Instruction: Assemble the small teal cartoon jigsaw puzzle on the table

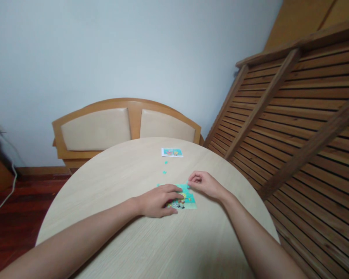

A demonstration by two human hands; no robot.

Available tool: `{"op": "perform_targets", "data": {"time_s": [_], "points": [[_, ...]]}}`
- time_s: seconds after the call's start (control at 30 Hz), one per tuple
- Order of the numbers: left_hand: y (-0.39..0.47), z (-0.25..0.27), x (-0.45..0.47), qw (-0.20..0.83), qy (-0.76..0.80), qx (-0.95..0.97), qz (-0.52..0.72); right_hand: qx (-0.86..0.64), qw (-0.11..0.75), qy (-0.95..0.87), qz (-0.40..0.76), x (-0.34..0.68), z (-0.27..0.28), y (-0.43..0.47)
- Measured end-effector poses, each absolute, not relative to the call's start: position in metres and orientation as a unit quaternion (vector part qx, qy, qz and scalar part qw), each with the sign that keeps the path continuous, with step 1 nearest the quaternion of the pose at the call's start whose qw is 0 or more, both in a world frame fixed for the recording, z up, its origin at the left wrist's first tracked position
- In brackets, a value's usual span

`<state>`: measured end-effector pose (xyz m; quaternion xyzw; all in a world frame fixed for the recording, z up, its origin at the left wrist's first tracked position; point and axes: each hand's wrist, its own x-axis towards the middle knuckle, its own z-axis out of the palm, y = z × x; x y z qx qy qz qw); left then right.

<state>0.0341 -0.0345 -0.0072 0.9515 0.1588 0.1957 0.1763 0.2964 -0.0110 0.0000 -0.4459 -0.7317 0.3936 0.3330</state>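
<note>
A teal jigsaw puzzle (189,200) with a yellow cartoon figure lies on the round table, its left part covered by my left hand (160,199). That hand rests on the puzzle with its fingers stretched out and apart. At the puzzle's upper right edge, my right hand (205,183) pinches a small teal puzzle piece (189,186) between thumb and fingertips. Most of the piece is hard to make out. Beyond the puzzle lie two loose teal pieces, a nearer puzzle piece (164,172) and a farther puzzle piece (166,162).
A printed picture card (172,152) in the same teal lies toward the far side of the round table (119,174). Behind the table stands a padded wooden headboard (135,116). Slatted wooden panels (279,128) lean along the right. A white cable (14,182) hangs at the left.
</note>
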Motion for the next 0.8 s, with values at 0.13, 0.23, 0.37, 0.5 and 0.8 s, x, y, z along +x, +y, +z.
{"op": "perform_targets", "data": {"time_s": [0.13, 0.23, 0.37, 0.5, 0.8], "points": [[-0.0360, -0.0113, 0.0355, 0.150, 0.159, 0.961, 0.168, -0.455, 0.312, -0.727, 0.410, 0.3078, -0.0049, -0.0068], [-0.0355, -0.0118, 0.0358, 0.143, 0.161, 0.962, 0.166, -0.456, 0.288, -0.735, 0.412, 0.3097, -0.0062, -0.0054], [-0.0354, -0.0113, 0.0361, 0.140, 0.160, 0.963, 0.166, -0.466, 0.267, -0.737, 0.410, 0.3077, -0.0059, -0.0058], [-0.0358, -0.0110, 0.0363, 0.137, 0.161, 0.964, 0.164, -0.474, 0.253, -0.738, 0.408, 0.3064, -0.0058, -0.0066], [-0.0351, -0.0111, 0.0356, 0.142, 0.152, 0.963, 0.172, -0.480, 0.245, -0.743, 0.397, 0.3070, -0.0085, -0.0050]]}}
